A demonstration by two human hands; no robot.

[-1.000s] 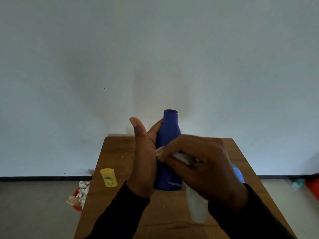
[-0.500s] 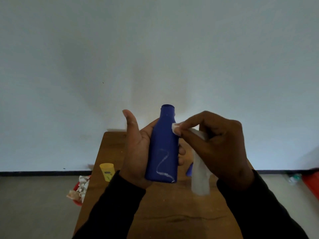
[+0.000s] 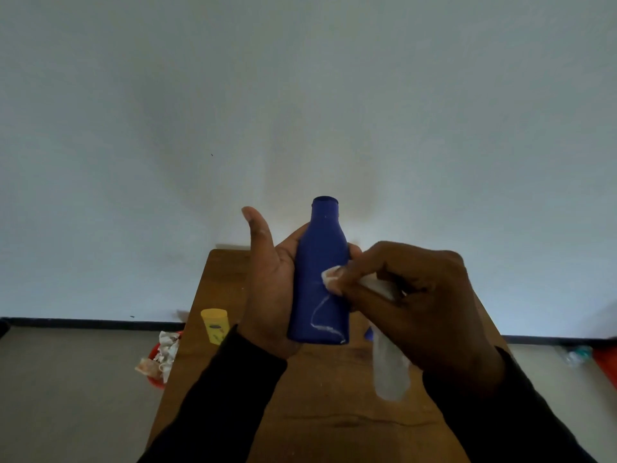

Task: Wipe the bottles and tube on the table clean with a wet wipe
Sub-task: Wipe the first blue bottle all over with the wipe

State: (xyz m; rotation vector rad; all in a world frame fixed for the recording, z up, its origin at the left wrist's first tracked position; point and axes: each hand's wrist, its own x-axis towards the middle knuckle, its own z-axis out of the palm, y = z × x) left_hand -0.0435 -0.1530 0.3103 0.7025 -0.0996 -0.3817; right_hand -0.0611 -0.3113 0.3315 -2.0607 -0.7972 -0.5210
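The left hand [image 3: 270, 289] holds the blue bottle [image 3: 322, 279] upright above the middle of the wooden tabletop [image 3: 334, 412], its fingers wrapped round the back of the bottle and its thumb sticking up free beside it. The right hand [image 3: 417, 302] pinches a white wet wipe [image 3: 387, 362] between fingertips and thumb and presses its bunched end against the bottle's front right side, just above a thin white streak, while the rest of the wipe hangs below the palm. A small yellow tube [image 3: 215, 325] stands at the tabletop's left edge, well apart from the bottle, and a red bin of crumpled paper [image 3: 162, 359] sits on the floor beside that edge.
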